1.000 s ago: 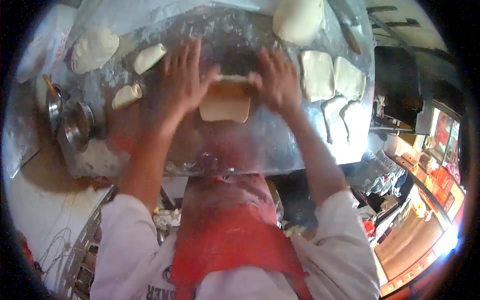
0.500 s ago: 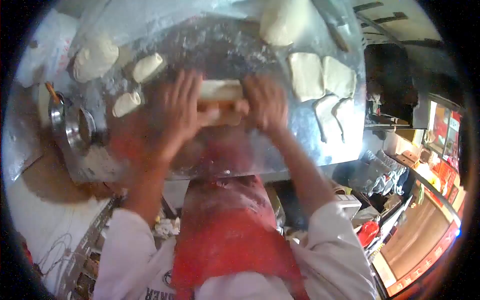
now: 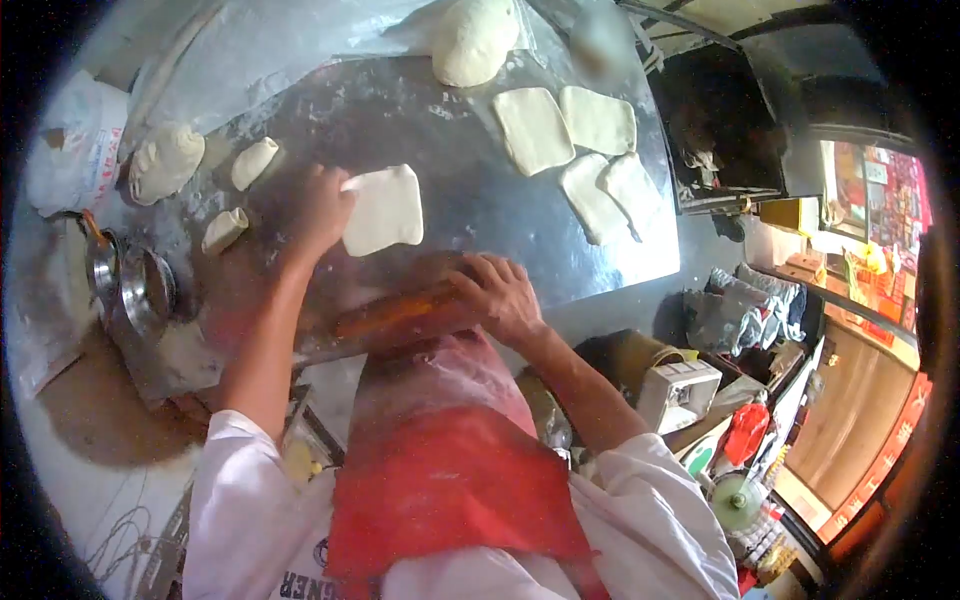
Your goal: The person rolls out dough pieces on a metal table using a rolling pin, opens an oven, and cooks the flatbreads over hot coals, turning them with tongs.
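On the table [image 3: 460, 150], the left hand [image 3: 325, 212] is pinching the dough sheet [image 3: 386, 212] (probably light, soft, stretchy, best held by its edges) at one corner, while the right hand [image 3: 497, 298] is gripping the rolling pin [image 3: 398, 314].

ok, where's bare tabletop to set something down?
Best patch: the tabletop between the dough square at the left hand and the four flat dough pieces. Another lies beyond the square, short of the big dough lump. Crowded: the right end, where those four sit packed together, and the near edge, with the rolling pin and right hand.
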Demonstrator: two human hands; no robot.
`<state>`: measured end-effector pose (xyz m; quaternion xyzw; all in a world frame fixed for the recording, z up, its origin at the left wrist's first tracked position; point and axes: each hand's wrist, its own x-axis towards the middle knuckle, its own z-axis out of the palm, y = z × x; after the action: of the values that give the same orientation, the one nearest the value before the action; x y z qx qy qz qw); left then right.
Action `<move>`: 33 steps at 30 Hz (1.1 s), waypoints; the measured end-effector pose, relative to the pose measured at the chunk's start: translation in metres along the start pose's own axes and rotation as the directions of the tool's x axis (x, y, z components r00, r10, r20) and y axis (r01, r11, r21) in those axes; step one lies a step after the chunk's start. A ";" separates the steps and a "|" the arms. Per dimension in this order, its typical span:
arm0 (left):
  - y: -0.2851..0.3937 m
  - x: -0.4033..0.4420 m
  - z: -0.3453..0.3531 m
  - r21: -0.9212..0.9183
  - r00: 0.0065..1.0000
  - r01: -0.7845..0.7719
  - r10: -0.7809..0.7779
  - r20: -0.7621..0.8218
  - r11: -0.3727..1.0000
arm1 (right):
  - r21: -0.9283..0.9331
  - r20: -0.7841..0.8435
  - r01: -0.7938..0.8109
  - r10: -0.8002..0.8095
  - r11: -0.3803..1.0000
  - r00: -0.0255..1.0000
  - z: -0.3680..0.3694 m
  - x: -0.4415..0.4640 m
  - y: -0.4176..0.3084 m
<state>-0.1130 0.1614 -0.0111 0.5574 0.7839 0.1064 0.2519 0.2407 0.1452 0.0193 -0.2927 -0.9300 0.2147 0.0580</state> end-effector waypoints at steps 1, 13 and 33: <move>-0.001 0.000 -0.002 0.002 1.000 0.000 0.000 0.002 1.000 | 0.048 -0.014 -0.040 0.041 0.998 0.999 0.003 -0.005 -0.001; -0.005 -0.143 -0.017 -0.941 0.890 0.306 -0.394 0.230 0.142 | 0.015 -0.125 -0.118 0.119 0.993 0.985 0.007 -0.018 -0.019; -0.028 -0.149 0.014 0.006 0.950 -0.240 0.236 -0.206 0.971 | -0.062 -0.018 -0.167 0.167 0.984 0.986 0.038 0.023 -0.056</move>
<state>-0.0914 0.0120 0.0058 0.6315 0.7317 0.2002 0.1604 0.1841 0.1033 0.0091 -0.3727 -0.9081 0.1875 0.0365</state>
